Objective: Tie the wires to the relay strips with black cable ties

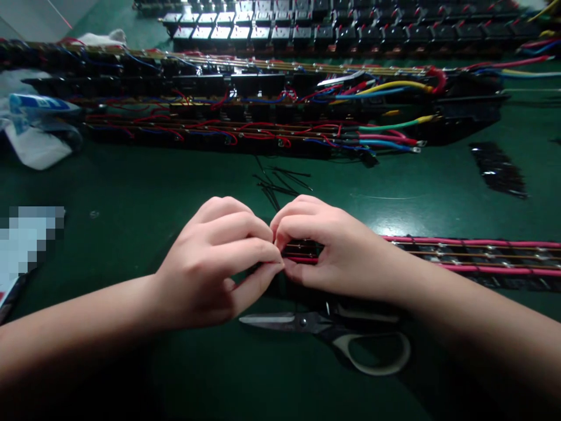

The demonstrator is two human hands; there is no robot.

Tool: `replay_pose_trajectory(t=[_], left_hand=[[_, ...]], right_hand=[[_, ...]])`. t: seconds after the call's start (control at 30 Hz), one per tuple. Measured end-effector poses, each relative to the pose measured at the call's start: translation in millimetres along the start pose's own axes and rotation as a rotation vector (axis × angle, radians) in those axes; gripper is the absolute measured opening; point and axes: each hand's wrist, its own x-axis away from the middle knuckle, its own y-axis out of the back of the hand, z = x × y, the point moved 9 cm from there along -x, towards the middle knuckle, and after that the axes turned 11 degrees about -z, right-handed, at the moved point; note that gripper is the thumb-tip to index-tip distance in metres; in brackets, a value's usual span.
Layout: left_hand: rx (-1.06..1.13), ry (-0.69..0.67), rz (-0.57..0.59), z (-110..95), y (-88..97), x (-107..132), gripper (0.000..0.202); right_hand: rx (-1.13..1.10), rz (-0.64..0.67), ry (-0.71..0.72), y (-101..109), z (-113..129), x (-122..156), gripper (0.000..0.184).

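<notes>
My left hand [219, 257] and my right hand [324, 248] meet at the middle of the green table, fingers curled and pinched together. Both grip the left end of a long wired strip [473, 257] with pink wires and metal contacts that runs off to the right edge. The strip's end is hidden under my fingers. A pair of scissors [324, 333] with pale handles lies shut on the mat just in front of my hands.
Several loose black cable ties [280, 184] lie just beyond my hands. Behind them stretch long wired socket assemblies [263, 117] with red, blue, yellow and green leads. A white plastic bag [35, 134] sits at far left, a black bundle [499, 169] at right.
</notes>
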Motion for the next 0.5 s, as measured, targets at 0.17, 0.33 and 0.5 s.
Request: replay_pose_trajectory(t=[0.17,0.33,0.5], left_hand=[[-0.109,-0.068,0.100,-18.5,-7.5,12.4,0.008],[-0.216,-0.165,0.038,-30.3,-6.9,37.9,0.017],[-0.250,-0.287,-0.028,-37.9,-6.6,41.6,0.017]], right_hand=[[0.037,0.027,-0.004,-6.7,-2.3,3.3,0.011],[0.107,0.033,0.031,-10.1,0.6,3.5,0.015],[0.121,0.020,0.076,-9.3,5.1,3.4,0.015]])
